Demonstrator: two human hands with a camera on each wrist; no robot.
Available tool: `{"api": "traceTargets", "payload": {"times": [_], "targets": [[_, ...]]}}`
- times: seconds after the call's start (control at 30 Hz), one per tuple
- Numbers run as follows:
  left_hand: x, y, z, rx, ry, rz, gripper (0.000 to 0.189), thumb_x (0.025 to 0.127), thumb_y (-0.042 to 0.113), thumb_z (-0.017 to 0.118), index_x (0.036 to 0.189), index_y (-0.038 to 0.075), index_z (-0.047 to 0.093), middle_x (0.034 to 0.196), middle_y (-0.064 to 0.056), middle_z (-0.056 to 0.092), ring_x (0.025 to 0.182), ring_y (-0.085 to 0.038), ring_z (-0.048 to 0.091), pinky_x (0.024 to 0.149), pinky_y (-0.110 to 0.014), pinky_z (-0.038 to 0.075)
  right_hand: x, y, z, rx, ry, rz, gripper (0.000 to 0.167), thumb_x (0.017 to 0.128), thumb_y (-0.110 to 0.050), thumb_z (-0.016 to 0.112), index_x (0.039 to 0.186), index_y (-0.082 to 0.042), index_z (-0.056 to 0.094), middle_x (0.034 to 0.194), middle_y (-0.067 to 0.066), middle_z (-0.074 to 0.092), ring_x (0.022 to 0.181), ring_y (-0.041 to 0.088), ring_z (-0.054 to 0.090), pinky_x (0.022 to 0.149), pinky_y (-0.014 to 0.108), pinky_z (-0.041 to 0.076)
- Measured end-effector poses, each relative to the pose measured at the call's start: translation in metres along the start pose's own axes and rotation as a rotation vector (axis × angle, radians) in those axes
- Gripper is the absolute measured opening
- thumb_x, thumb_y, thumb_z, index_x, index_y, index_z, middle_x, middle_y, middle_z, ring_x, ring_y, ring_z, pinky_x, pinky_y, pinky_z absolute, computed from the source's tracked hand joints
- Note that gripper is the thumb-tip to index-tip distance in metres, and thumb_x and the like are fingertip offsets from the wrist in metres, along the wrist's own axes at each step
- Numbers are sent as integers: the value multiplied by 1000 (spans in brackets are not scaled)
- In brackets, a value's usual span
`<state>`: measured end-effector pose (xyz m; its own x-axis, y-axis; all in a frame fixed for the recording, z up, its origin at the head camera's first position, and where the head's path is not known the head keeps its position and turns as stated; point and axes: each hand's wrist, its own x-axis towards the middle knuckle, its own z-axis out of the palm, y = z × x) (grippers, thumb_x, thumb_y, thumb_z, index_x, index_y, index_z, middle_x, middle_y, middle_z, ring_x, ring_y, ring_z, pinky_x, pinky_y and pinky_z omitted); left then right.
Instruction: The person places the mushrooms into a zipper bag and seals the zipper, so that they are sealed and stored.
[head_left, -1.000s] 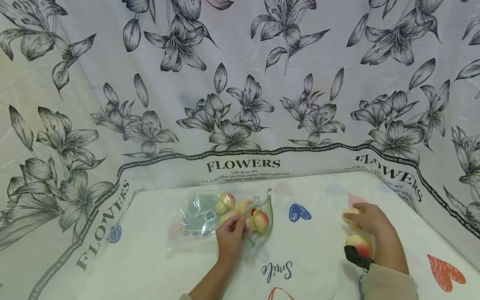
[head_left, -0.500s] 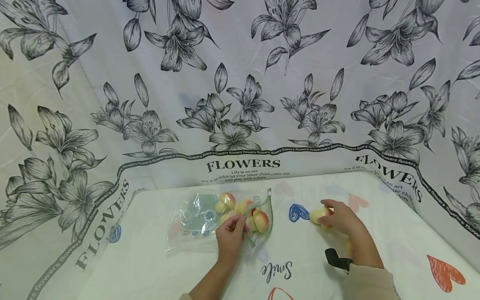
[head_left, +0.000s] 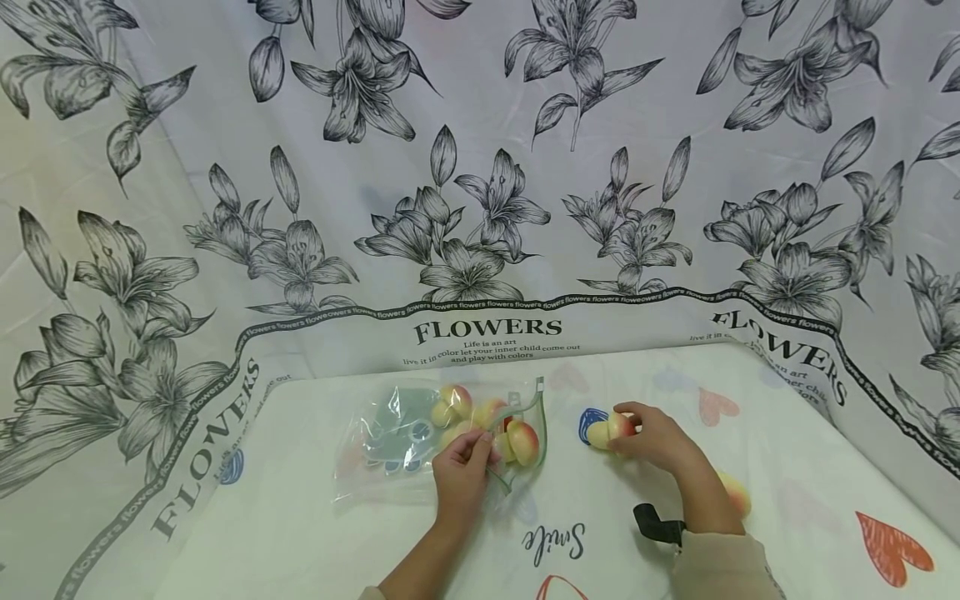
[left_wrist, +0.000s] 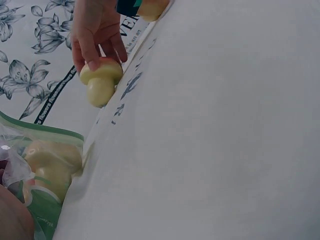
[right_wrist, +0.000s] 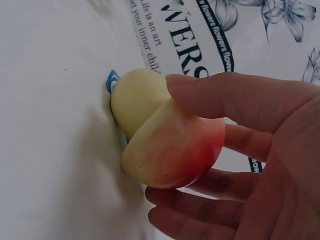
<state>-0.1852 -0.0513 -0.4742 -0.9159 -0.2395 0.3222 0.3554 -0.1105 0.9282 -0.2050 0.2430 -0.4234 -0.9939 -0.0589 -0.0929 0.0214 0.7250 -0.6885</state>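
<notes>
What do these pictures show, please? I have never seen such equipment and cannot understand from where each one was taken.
No machine is here: a person works with two bare hands. The wide picture is taken from the person's head, the other two from the left and right wrists. On the white tablecloth lies a clear bag with several yellow-red mushrooms inside. The left hand pinches this bag by its edge. The right hand holds another mushroom, which partly covers a blue heart in the head view. What looks like one more mushroom is partly hidden by the right arm.
</notes>
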Motion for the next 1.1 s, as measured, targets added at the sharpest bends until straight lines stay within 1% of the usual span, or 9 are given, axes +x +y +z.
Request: {"api": "traceTargets", "payload": {"times": [0.17, 0.3, 0.5, 0.67, 0.7, 0.9, 0.93, 1.03, 1.1], "targets": [[1, -2, 0, -10, -2, 42, 13, 91, 0, 64, 87, -12, 69, 61, -5, 64, 55, -6, 60, 50, -19, 52, 2, 1, 1, -9, 11, -27, 73, 73, -23, 82, 135, 3, 52, 119, 22, 62, 101, 29, 60, 82, 41, 51], [1, -1, -1, -13, -3, 46, 13, 91, 1, 65, 88, -11, 69, 62, -6, 64, 55, -6, 61, 51, -19, 53, 2, 1, 2, 25, 19, -34, 71, 72, -23, 82, 132, 2, 55, 120, 19, 64, 102, 28, 61, 78, 35, 51], [1, -1, -1, -10, 2, 33, 13, 91, 3, 66, 86, -9, 69, 62, -12, 64, 55, -7, 60, 50, -20, 53, 2, -3, 1, 167, 1, -72, 69, 74, -22, 82, 135, -3, 55, 120, 15, 65, 101, 23, 63, 76, 30, 51], [1, -2, -1, -8, -6, 34, 12, 92, 1, 65, 86, -10, 69, 62, -9, 64, 54, -7, 60, 50, -21, 52, 1, -9, 4, 256, -38, -103, 68, 75, -20, 82, 135, -5, 54, 115, 11, 67, 96, 18, 64, 76, 31, 51], [0, 2, -1, -12, -10, 34, 12, 92, 0, 64, 86, -10, 69, 62, -9, 64, 54, -7, 59, 50, -21, 52, 1, -11, 5, 266, -44, -106, 68, 75, -20, 82, 135, -5, 54, 114, 11, 67, 95, 18, 64, 76, 32, 51], [1, -2, -1, -23, -14, 51, 14, 91, 3, 66, 85, -10, 69, 62, -12, 64, 54, -8, 59, 49, -21, 52, 2, -18, 11, 266, -53, -110, 67, 74, -22, 84, 134, -8, 57, 114, 9, 65, 96, 19, 62, 77, 31, 51], [2, -5, -2, -22, -13, 55, 15, 92, 4, 66, 85, -9, 69, 62, -11, 64, 54, -8, 60, 49, -21, 52, 2, -19, 12, 261, -53, -111, 67, 74, -22, 84, 134, -8, 57, 114, 9, 64, 97, 19, 62, 77, 31, 51], [1, -4, -2, -19, -15, 51, 16, 92, 4, 66, 85, -10, 69, 62, -9, 64, 54, -8, 59, 49, -21, 52, 2, -22, 17, 252, -53, -112, 66, 73, -23, 84, 133, -10, 58, 113, 8, 64, 98, 20, 61, 78, 30, 51], [1, -2, -1, -21, -15, 43, 15, 92, 4, 66, 85, -10, 69, 61, -9, 64, 54, -8, 59, 49, -20, 52, 2, -25, 20, 243, -56, -135, 66, 73, -23, 84, 132, -9, 58, 112, 8, 64, 99, 20, 61, 77, 31, 51]]}}
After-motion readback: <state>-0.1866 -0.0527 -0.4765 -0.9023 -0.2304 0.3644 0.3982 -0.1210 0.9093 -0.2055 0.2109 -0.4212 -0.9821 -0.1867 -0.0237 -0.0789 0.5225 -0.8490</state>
